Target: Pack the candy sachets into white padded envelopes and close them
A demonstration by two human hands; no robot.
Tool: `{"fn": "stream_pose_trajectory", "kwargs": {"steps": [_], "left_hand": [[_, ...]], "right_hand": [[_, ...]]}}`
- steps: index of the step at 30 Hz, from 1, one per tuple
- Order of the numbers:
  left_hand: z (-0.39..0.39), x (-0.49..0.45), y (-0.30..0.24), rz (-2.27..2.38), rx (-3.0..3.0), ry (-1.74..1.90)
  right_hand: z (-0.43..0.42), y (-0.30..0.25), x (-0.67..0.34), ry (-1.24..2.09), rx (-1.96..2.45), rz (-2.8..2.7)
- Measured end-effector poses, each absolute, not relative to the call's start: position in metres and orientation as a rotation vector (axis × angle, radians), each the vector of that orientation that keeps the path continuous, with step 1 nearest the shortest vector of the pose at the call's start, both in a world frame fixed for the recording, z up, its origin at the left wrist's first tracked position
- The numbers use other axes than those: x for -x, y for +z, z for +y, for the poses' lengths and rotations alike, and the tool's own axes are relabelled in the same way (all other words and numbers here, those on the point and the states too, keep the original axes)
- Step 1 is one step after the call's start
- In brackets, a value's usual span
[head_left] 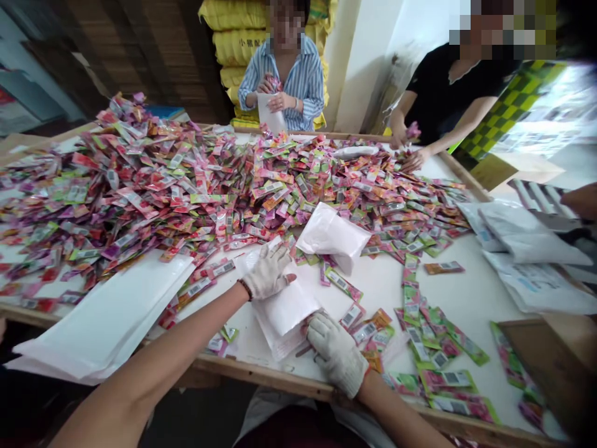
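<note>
Both my hands wear white knit gloves. My left hand point(269, 272) lies on the far end of a white plastic mailer bag point(289, 308) on the table, fingers curled over it. My right hand point(336, 353) is closed at the bag's near right edge, gripping it where a few coloured sachets show at the opening. More white bags lie stacked under this one. Loose sachets point(368, 330) lie just right of my right hand.
A huge heap of pink, green and orange sachets point(196, 180) covers the white table point(466, 298). A pile of white bags point(107, 317) overhangs the near left edge; an open white bag point(333, 236) lies ahead. Two people stand at the far side, handling sachets. Filled parcels point(532, 249) lie right.
</note>
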State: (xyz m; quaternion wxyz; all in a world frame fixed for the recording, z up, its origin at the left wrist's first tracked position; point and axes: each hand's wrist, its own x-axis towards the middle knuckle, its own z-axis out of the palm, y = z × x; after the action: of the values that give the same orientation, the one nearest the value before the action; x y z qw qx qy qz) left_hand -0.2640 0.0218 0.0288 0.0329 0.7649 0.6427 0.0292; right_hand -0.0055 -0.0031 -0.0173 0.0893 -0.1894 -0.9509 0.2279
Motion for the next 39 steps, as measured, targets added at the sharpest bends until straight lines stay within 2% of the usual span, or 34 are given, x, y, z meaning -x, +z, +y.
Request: {"fn": "stream_pose_trajectory", "kwargs": {"steps": [4,8,13,19,25,31,36,39], "left_hand": [[0.020,0.243,0.044,2.052,-2.409,0.280],[0.021,0.214,0.036,2.067,-2.416,0.209],[0.025,0.212,0.026,1.581,-2.689,0.096],[-0.018,0.222,0.011,2.008,-2.467,0.106],[-0.035,0.255,0.003,1.731,-2.570,0.122],[-0.016,0.290,0.005,1.477,-2.602,0.161],[-0.042,0.279,-0.009,1.508,-2.591,0.229],[-0.078,0.270,-0.009,1.552,-2.516,0.260]], "right_hand": [[0.005,-0.004,0.012,0.682,0.579,-2.902],[0.022,0.012,0.025,0.642,0.603,-3.088],[0.035,0.026,0.046,0.642,0.551,-3.272],[0.042,0.025,0.056,0.616,0.556,-3.289],[0.011,0.030,0.054,0.437,0.460,-3.314],[-0.033,0.045,0.035,0.921,-0.080,-3.021],[0.026,0.019,0.026,0.641,0.164,-2.956],[0.054,-0.007,0.023,0.546,0.066,-2.876]]}}
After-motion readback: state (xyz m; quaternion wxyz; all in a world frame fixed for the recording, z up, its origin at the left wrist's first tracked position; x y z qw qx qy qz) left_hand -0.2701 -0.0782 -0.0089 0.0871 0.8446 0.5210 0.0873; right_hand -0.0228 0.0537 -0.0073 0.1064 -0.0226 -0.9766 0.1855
